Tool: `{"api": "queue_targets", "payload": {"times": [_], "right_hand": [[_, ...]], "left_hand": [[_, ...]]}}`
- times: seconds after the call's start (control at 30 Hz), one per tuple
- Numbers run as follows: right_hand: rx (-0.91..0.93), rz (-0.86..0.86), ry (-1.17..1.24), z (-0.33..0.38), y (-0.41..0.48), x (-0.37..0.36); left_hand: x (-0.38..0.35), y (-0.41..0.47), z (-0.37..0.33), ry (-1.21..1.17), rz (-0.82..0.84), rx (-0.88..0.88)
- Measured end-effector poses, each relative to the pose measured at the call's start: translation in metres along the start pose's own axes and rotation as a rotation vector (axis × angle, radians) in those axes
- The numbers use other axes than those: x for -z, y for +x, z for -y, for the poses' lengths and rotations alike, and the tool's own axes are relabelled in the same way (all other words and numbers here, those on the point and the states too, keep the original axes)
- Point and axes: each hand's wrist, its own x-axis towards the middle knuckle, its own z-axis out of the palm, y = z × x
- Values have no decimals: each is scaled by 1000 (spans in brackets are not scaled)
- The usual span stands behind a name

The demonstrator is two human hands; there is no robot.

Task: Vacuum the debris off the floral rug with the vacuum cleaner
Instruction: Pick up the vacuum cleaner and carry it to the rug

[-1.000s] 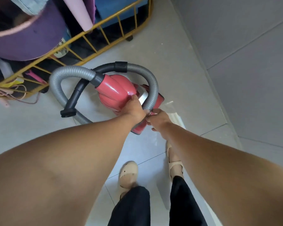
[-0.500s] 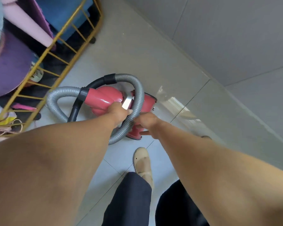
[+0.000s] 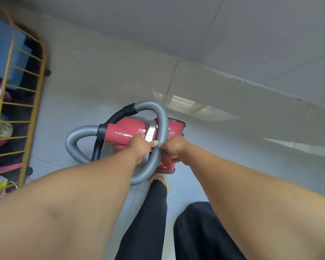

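Down on the glossy pale-grey tiled floor (image 3: 105,76), near the foot of a grey panelled wall (image 3: 242,30), was the red plastic canister vacuum cleaner (image 3: 124,131). Its grey ribbed hose (image 3: 162,124) was looped over the body. The left hand (image 3: 140,146) was curled round the silver handle (image 3: 150,133) on top. The right hand (image 3: 175,146) was bunched just beside it, against the hose; whether it held anything could not be told. A blurred yellow metal rack (image 3: 35,102) stood at the left. Bright light glared off the tiles.
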Motion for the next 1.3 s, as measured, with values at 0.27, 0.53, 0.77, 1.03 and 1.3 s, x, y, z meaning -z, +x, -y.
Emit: {"api": "queue_targets", "payload": {"times": [0.27,0.53,0.77,1.03,1.3], "right_hand": [[82,-87,120,-93,-40,86],[129,-60,395,-233,-94,171],[125,-46,667,-377,-144,249],[73,-182,955,-494,-154,314],[-1,-266,1125,-586,-161,382]], "left_hand": [[-99,-80,-58,172,-24,-72],[-251,-170,-103,562,-62,-208],[-400,-232,-110,785,46,-328],[-546,-273,-122,910,176,-377],[-675,-293,-135,1058,270,-409]]}}
